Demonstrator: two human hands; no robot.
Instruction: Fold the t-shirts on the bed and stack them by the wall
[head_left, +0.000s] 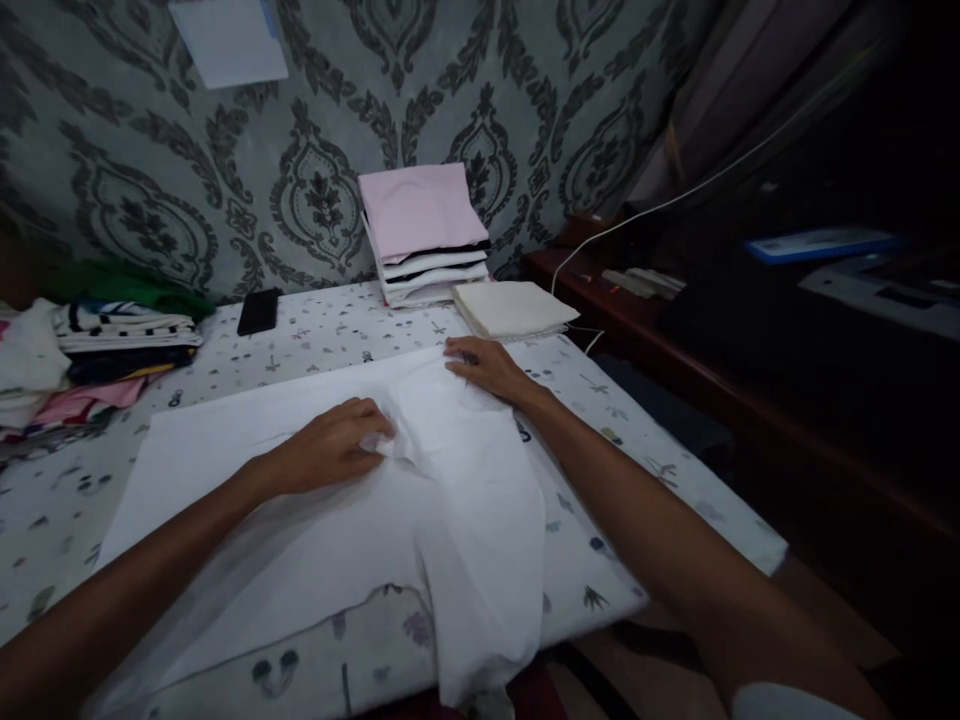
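Spreading across the centre and lower left of the frame, a white garment (pixel 480 510) lies on the table (pixel 697 510). It is plain and mostly smooth at the left, with a fairly straight upper edge, and rumpled into soft folds between the hands. A narrower, sleeve-like part runs down toward the bottom centre and droops over the table's near edge.

At the centre, the left hand (pixel 330 445) has its fingers (pixel 364 410) curled in, pinching a small bunch of the fabric. Right of it and higher up, the right hand (pixel 487 368) rests on the garment's upper right edge, fingers bent and close together; whether they grip the cloth I cannot tell.

Just beyond the right hand lies a folded cream cloth (pixel 514 308), next to a stack of folded clothes (pixel 431 265) with pink on top. A black phone (pixel 258 311) and more clothes (pixel 127 340) sit at the left.
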